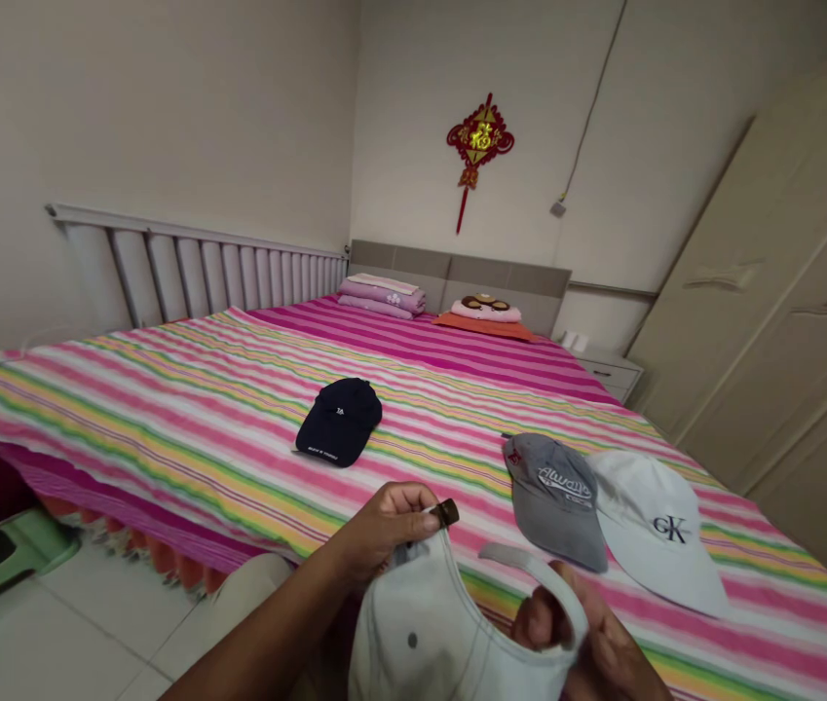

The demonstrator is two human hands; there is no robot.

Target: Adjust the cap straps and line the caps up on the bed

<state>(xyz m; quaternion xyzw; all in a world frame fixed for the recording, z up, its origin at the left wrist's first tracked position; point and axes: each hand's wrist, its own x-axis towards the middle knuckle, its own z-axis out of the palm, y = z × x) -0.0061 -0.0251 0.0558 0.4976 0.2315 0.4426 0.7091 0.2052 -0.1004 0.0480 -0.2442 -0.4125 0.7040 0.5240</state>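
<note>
A pale baseball cap [420, 623] is held between both my hands at the bottom of the view, its back opening facing up and its strap undone. My left hand [394, 526] pinches the edge by the dark metal buckle [446, 513]. My right hand [574, 633] grips the other side, where the loose strap [530, 565] curves up and its end points left. On the bed ahead lies a navy cap [340, 421]. To the right a grey cap [555, 501] rests against a white cap [657, 531] with dark letters.
The bed's striped sheet [186, 399] spreads ahead. Folded bedding [382, 295] and a pillow stack [486, 313] sit by the headboard [471, 277]. A radiator [201, 258] runs along the left wall, a wardrobe [770, 273] stands right, and a green stool [11, 555] is at lower left.
</note>
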